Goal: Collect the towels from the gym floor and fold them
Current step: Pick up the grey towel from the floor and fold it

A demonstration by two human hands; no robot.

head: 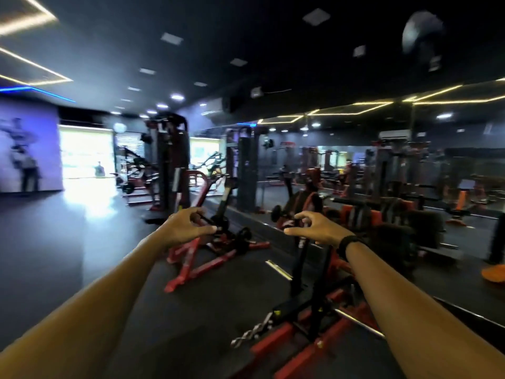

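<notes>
Both my arms stretch forward at chest height in the head view. My left hand [185, 227] hangs with fingers loosely curled and the thumb pointing right, holding nothing. My right hand [314, 228] mirrors it, fingers loosely curled, thumb pointing left, holding nothing; a dark band sits on that wrist. An orange cloth-like shape [493, 273] lies on the floor at the far right edge; whether it is a towel I cannot tell. No other towel shows.
Red and black gym machines [216, 242] stand straight ahead, and another frame [306, 324] lies low in front of me. A mirror wall [382, 165] runs along the right. Dark rubber floor [68, 242] stretches to the left toward a bright doorway [86, 151].
</notes>
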